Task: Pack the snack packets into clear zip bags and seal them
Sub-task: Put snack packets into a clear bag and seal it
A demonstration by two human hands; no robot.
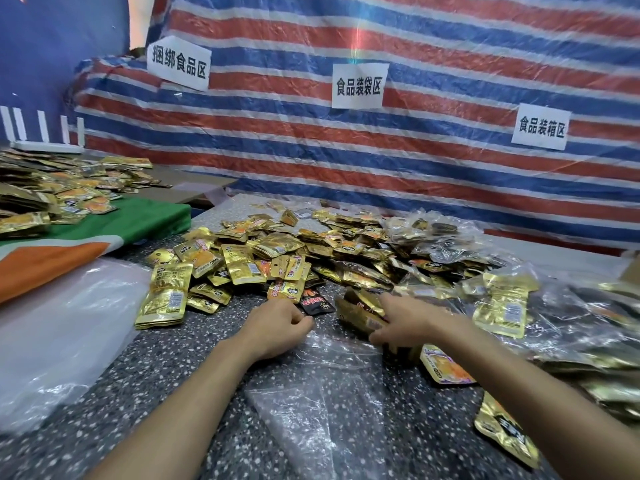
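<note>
Your left hand (277, 327) pinches the clear zip bag (322, 386) near the bench's (194, 393) front edge; your right hand (405, 318) grips stacked gold snack packets (358, 311).

A heap of gold foil snack packets (277, 251) sprawls across the speckled table (173, 393), with one small black packet (317, 301) at its near edge. A clear plastic zip bag (325, 410) lies flat in front, and filled clear bags (446, 237) are piled to the right.
</note>
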